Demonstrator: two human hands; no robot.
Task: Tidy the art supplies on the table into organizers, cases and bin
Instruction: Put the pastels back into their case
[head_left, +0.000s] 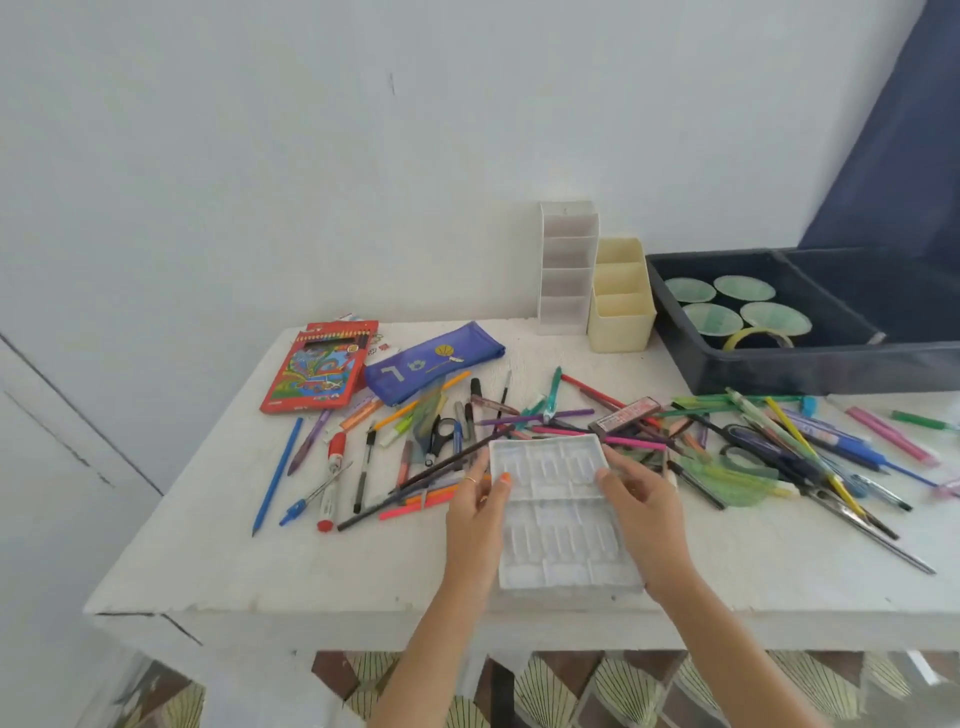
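A clear plastic tray with several moulded slots (558, 525) lies at the table's front middle. My left hand (475, 519) grips its left edge, thumb on top. My right hand (641, 512) grips its right edge, thumb on the tray's face. Loose pens, pencils and markers (452, 431) are scattered behind the tray, and more pens with scissors (789, 447) lie to the right. A blue pencil pouch (434, 358) and a red coloured-pencil box (317, 371) sit at the back left.
A white tiered organizer (566, 265) and a cream divided organizer (621, 296) stand against the wall. A dark bin (810, 364) holding round lidded cups and a tape roll sits at the back right. The white table (234, 566) ends close in front.
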